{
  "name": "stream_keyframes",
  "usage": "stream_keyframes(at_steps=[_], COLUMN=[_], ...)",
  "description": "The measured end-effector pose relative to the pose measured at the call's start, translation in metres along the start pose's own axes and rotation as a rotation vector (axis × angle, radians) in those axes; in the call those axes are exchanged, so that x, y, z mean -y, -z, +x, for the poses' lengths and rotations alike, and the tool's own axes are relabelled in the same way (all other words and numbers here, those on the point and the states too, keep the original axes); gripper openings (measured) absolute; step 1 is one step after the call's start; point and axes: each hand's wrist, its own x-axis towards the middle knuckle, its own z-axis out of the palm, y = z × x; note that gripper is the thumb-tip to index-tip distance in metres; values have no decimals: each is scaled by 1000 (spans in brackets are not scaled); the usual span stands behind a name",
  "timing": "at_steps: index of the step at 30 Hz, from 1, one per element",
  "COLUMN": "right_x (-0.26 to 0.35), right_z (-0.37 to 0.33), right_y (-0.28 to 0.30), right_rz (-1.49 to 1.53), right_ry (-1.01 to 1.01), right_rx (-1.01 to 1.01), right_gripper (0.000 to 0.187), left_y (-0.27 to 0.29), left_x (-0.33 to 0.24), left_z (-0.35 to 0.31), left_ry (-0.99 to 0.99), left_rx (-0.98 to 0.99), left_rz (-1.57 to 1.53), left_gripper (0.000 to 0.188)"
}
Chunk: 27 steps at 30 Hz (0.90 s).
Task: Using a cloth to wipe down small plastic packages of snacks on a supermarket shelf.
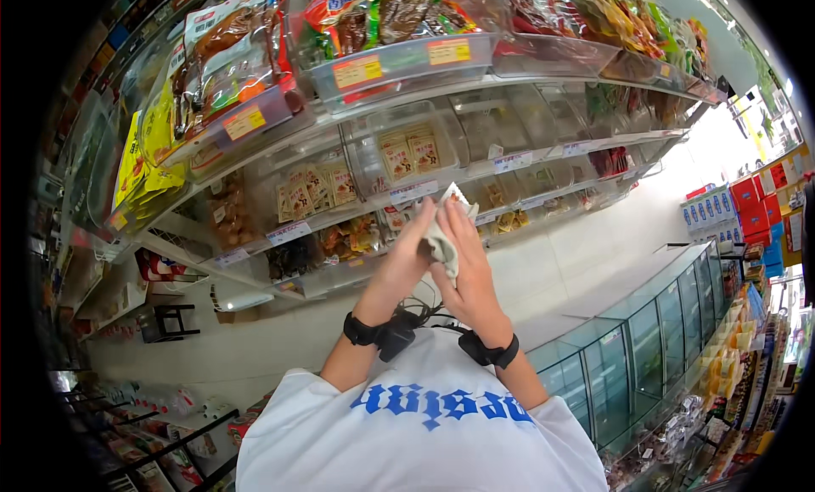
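My left hand (409,247) and my right hand (469,271) meet in front of the lower shelves, closed around a crumpled grey-white cloth (443,247). Above the fingertips pokes the corner of a small white printed packet (454,191), pinched with the cloth; how much of it lies between my palms is hidden. Just beyond, a clear plastic bin (373,144) holds similar flat packets (407,152). More of these packets (316,191) lie in the neighbouring bin to the left.
Along the top shelf, trays carry bagged meat snacks (399,16). Yellow bags (148,169) hang over its left end. Glass-fronted cabinets (628,348) stand at right, with stacked red boxes (751,208) behind. A black stool (170,322) is at the left on the floor.
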Motion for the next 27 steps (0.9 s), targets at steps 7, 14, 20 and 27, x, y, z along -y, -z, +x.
stream_keyframes(at_steps=[7, 14, 20, 27], right_x=[-47, -58, -65, -72], right_z=[-36, -67, -83, -93], right_y=[39, 91, 88, 112], right_rz=[363, 940, 879, 971], right_ry=[-340, -675, -622, -693], right_rx=[-183, -55, -203, -250], right_gripper=[47, 29, 20, 22], left_y=[-44, -60, -69, -87], left_x=[33, 49, 69, 75], left_z=[-17, -22, -21, -30], left_ry=[78, -99, -172, -196], left_rx=[8, -144, -249, -162], left_rz=[476, 718, 717, 626], left_gripper=[40, 32, 19, 17])
